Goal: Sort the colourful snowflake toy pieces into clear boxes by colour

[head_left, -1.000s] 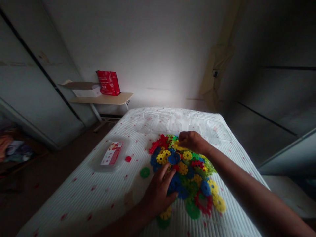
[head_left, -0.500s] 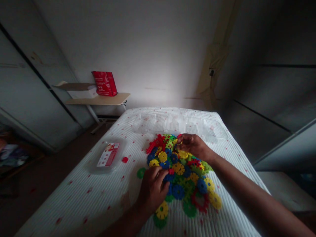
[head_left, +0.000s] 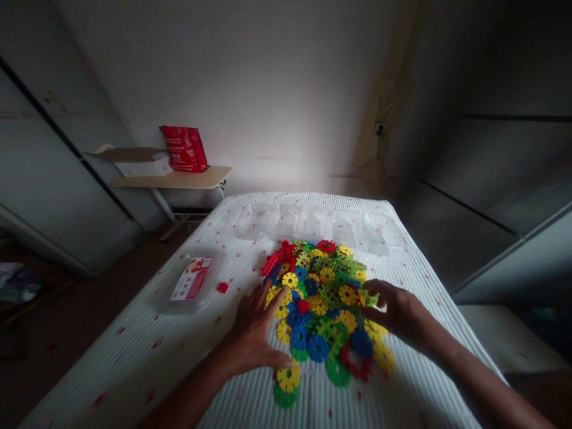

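Plastic pieces (head_left: pixel 318 305), notched discs and lattice squares, are heaped on ribbed white cloth (head_left: pixel 111 363) between both hands. Left hand (head_left: pixel 252 333) is splayed wide at left edge; right hand (head_left: pixel 404 310) is curved at right edge, thumb and fingers parted.

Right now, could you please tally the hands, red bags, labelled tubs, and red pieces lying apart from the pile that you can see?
Hands (left hand, right hand): 2
Red bag: 1
Labelled tub: 1
Loose red piece: 1
Total: 5
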The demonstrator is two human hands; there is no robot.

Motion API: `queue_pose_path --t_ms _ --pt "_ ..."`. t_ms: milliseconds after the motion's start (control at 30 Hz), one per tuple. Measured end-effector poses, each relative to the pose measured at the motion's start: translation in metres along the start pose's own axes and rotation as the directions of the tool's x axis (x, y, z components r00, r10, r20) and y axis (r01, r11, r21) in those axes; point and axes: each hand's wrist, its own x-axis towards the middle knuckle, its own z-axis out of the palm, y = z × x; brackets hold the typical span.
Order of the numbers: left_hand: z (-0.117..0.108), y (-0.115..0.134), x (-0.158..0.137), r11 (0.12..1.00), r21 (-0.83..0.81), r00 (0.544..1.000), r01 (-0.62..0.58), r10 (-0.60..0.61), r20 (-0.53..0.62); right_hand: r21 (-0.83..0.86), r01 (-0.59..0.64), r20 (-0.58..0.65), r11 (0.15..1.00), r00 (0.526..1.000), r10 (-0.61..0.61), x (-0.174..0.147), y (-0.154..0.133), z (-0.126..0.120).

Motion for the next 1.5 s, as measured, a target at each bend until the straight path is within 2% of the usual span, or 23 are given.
queue_pose_path --t_ms 100,200,400,600,667,867,967,1067,1167,1233,1367,1500 --pt "0.000 -0.001 -0.001 1.000 0.001 0.990 0.006 -0.006 0.144 -0.055 0.014 0.030 0.998 0.999 -0.012 -0.025 0.020 0.014" --pt "0.002 0.003 0.006 1.000 0.023 0.990 0.013 -0.016 0.139 -0.085 0.072 0.031 0.994 0.997 -0.070 -0.034 0.028 0.028" --pt "0.014 0.008 0.026 0.996 0.034 0.996 -0.081 0.082 -0.040 0.010 0.143 0.050 0.990 0.988 -0.143 -0.016 0.005 0.040" --pt "0.027 0.019 0.029 0.975 -0.066 0.948 -0.213 0.190 -0.256 0.258 0.140 0.058 0.956 0.985 -0.160 0.003 -0.025 0.053" --pt "0.033 0.024 0.030 0.970 -0.114 0.932 -0.215 0.169 -0.319 0.340 0.120 0.065 0.933 0.986 -0.151 0.010 -0.032 0.060" --pt "0.041 0.035 0.035 0.920 -0.333 0.881 -0.206 0.026 -0.473 0.535 -0.023 0.076 0.845 0.997 -0.021 0.029 -0.045 0.078" --pt "0.033 0.040 0.040 0.838 -0.506 0.880 -0.201 -0.073 -0.469 0.650 -0.021 0.056 0.759 0.998 -0.021 0.037 -0.047 0.077" --pt "0.020 0.046 0.051 0.688 -0.702 0.882 -0.187 -0.196 -0.427 0.712 -0.018 0.025 0.702 1.000 0.000 0.047 -0.047 0.065" --pt "0.006 0.050 0.063 0.569 -0.790 0.864 -0.230 -0.254 -0.434 0.746 -0.027 -0.015 0.666 0.998 0.057 0.060 -0.048 0.047" --pt "-0.003 0.051 0.069 0.554 -0.797 0.853 -0.242 -0.271 -0.447 0.769 -0.035 -0.022 0.638 0.996 0.082 0.068 -0.050 0.035" --pt "-0.014 0.051 0.071 0.598 -0.782 0.865 -0.174 -0.287 -0.412 0.819 -0.097 0.043 0.565 0.993 0.107 0.083 -0.054 0.022" --pt "-0.017 0.049 0.067 0.650 -0.749 0.871 -0.129 -0.286 -0.399 0.784 -0.072 0.023 0.617 0.996 0.087 0.098 -0.058 0.023"
